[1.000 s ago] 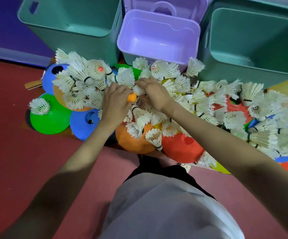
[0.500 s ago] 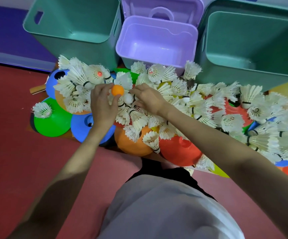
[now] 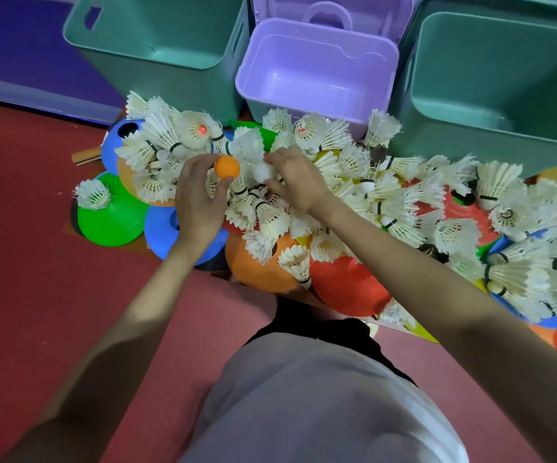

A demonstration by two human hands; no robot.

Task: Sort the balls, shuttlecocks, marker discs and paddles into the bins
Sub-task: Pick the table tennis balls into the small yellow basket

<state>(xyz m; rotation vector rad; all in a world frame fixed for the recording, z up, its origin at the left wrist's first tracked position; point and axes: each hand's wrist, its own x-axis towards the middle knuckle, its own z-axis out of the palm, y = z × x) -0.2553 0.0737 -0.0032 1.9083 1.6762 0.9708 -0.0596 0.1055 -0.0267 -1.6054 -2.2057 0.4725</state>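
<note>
**Two balls picked up, the bins not yet filled**

From the head camera, looking down: my left hand [image 3: 200, 202] pinches an orange ball [image 3: 227, 167] between thumb and fingertips, lifted just above the heap. My right hand [image 3: 295, 182] has its fingers curled round a white ball [image 3: 263, 172], close beside the orange one. Both sit over the left part of the pile of shuttlecocks [image 3: 387, 195], which lies across the coloured marker discs [image 3: 111, 222] on the red floor [image 3: 36, 262]. A wooden handle [image 3: 85, 156], probably a paddle's, pokes out at the far left of the heap.

As for progress, I judge it barely begun: the purple bin [image 3: 317, 75] shows nothing inside, and what I can see of the left teal bin [image 3: 156, 35] and right teal bin [image 3: 497, 68] looks bare too. Nearly everything is left to sort.

No readable brand or writing; the print on the shuttlecocks is too small to tell
</note>
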